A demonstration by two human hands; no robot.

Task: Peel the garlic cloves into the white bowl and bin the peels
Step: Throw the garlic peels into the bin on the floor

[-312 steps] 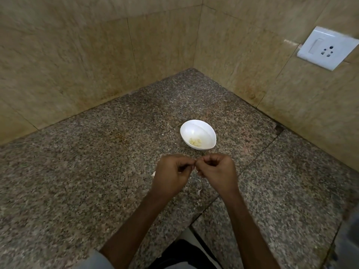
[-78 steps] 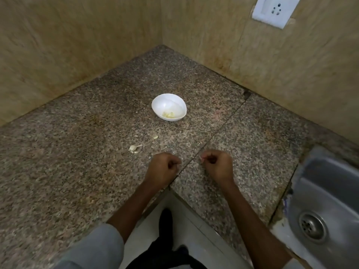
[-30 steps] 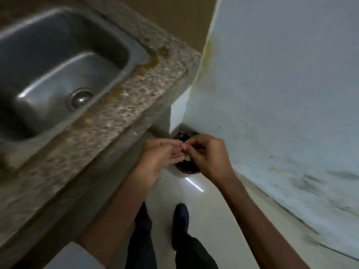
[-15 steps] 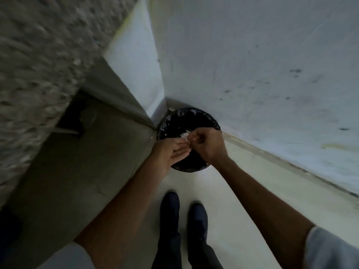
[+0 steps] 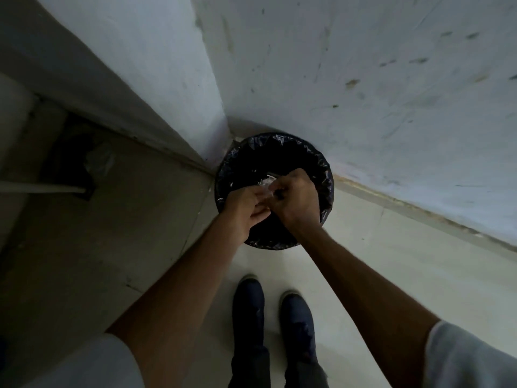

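Black-lined bin in the corner, both hands over its mouth

Two pale plaster walls meet in a corner at the top middle, scuffed and spotted. The light floor runs open to the right along the skirting edge and back toward the person. To the left the floor is darker, with a dark heap and a white bar low near the left edge.

The round bin, black plastic folded over its rim, stands on the floor tucked into that corner. Its far rim is close to both walls, though I cannot tell whether it touches them. Its near side faces open floor. Two dark shoes stand side by side just short of the bin, apart from it.

The hands meet above the bin's mouth, inside its rim line. The right hand is curled, its fingertips pinching the pale peels. The left hand lies against it, palm turned inward, thumb at the same peels. Whether the left hand grips them I cannot tell. The peels sit between the two hands, over the dark opening.
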